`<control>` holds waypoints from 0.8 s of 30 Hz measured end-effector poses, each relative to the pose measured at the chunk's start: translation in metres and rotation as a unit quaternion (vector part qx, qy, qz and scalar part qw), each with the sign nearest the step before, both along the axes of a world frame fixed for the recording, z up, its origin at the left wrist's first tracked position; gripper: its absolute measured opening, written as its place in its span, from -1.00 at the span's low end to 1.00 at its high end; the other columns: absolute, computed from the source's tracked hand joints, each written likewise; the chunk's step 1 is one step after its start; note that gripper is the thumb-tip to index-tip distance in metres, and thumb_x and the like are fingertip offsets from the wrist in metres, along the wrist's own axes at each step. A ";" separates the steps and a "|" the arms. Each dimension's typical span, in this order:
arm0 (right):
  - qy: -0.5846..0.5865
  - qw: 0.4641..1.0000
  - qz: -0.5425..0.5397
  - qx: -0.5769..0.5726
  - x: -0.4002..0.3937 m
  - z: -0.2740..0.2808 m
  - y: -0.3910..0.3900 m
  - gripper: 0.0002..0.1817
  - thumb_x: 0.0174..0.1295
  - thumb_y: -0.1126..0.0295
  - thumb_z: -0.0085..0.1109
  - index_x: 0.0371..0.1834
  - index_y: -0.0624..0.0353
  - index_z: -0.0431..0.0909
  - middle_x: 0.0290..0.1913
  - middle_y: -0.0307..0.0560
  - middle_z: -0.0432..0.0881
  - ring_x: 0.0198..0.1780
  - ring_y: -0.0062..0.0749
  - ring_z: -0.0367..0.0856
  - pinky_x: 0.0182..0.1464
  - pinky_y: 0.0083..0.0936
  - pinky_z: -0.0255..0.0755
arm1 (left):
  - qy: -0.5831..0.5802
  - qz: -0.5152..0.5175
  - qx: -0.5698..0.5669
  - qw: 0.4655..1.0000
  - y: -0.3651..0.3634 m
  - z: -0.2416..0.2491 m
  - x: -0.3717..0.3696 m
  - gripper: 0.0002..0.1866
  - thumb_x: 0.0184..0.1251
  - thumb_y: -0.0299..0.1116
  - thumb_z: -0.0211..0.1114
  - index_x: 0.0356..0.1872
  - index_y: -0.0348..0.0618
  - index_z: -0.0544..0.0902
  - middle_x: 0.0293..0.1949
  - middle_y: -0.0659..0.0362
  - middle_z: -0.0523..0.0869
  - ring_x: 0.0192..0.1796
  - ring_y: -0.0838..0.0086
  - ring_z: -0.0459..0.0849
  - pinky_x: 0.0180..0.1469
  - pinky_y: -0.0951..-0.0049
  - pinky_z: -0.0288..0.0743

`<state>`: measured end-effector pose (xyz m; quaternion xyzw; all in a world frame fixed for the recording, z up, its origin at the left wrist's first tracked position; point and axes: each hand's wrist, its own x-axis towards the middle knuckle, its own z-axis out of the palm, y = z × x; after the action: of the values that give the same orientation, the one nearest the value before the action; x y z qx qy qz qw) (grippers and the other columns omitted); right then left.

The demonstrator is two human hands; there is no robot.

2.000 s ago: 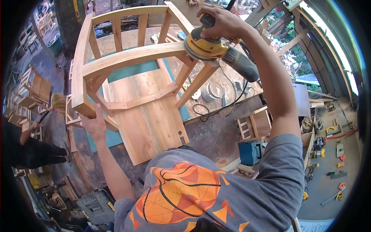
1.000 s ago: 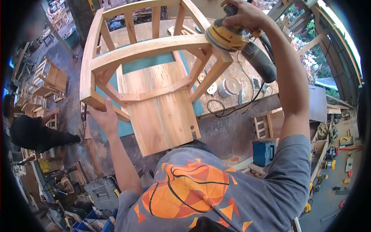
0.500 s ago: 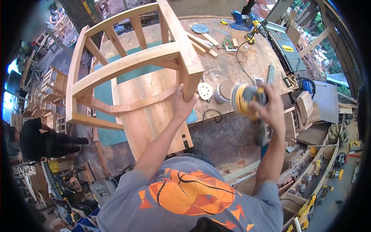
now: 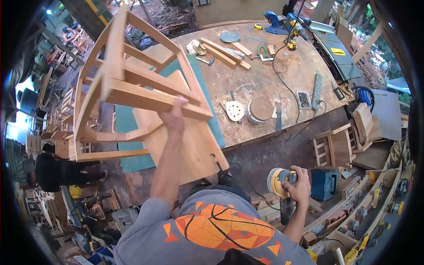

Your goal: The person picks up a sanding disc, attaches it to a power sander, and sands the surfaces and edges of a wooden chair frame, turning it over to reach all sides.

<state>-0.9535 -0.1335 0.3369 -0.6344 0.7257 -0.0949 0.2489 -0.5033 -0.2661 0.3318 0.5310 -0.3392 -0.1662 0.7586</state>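
A bare wooden chair [image 4: 141, 98] stands tilted at the left side of the workbench, its legs and rails pointing up and towards me. My left hand [image 4: 173, 117] is closed round one of its thick wooden members, near that member's right end. Below the hand is a broad, flat wooden panel [image 4: 187, 152] with a dark notch at its near corner. Low on the right, well apart from the chair, my right hand [image 4: 299, 186] grips a yellow and grey orbital sander [image 4: 278, 182]. The sander's round pad faces left.
On the workbench [image 4: 260, 84] are a perforated sanding disc [image 4: 235, 111], a round tin [image 4: 260, 109], a scraper [image 4: 278, 115], a power strip [image 4: 316, 90] and wood strips [image 4: 223, 55]. A cord crosses the bench. Another person [image 4: 57, 172] is at far left. Tool shelves [image 4: 371, 212] line the right.
The chair has turned and tilted in my left hand, which has shifted left along with it. My right hand has lowered the sander towards me, away from the bench.
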 end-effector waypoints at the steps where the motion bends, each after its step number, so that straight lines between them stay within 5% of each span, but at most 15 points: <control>1: 0.016 1.000 0.006 -0.002 0.001 0.002 -0.004 -0.29 -0.15 0.32 0.57 0.22 -0.10 0.58 0.18 -0.04 0.54 0.23 0.05 0.55 0.21 -0.02 0.51 | 0.024 -0.010 -0.025 0.999 -0.002 0.014 0.015 -0.94 0.20 -0.49 0.28 -0.44 -0.24 0.61 -0.41 0.10 0.71 -0.26 0.38 0.69 -0.01 0.32 0.59; 8: 0.051 0.995 0.042 -0.070 0.012 0.027 -0.042 -0.28 -0.14 0.31 0.58 0.23 -0.11 0.57 0.21 0.02 0.51 0.26 0.08 0.53 0.22 0.01 0.50 | 0.303 -0.073 -0.200 0.929 0.051 0.103 0.065 -0.91 0.19 -0.41 0.23 -0.46 -0.12 0.51 -0.44 0.13 0.56 -0.26 0.28 0.58 -0.01 0.17 0.57; 13: 0.069 0.986 0.056 -0.142 0.023 0.052 -0.056 -0.29 -0.16 0.37 0.54 0.21 -0.05 0.59 0.18 -0.03 0.55 0.22 0.04 0.58 0.25 -0.08 0.49 | 0.317 -0.113 -0.236 0.912 0.093 0.103 0.077 -0.89 0.22 -0.27 0.21 -0.46 0.02 0.54 -0.47 0.22 0.55 -0.23 0.33 0.56 0.04 0.15 0.50; 24: 0.012 0.989 0.025 -0.147 0.037 0.071 -0.014 -0.28 -0.14 0.37 0.56 0.22 0.02 0.58 0.18 0.01 0.55 0.23 0.05 0.58 0.27 -0.13 0.49 | 0.375 -0.198 -0.255 0.869 0.114 0.104 0.099 -0.89 0.12 -0.27 0.28 -0.47 -0.02 0.59 -0.46 0.24 0.59 -0.22 0.34 0.59 0.07 0.11 0.53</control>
<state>-0.9167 -0.1475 0.4079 -0.6830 0.6909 -0.1863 0.1465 -0.4043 -0.1522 0.4357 0.1383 -0.1583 -0.4073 0.8888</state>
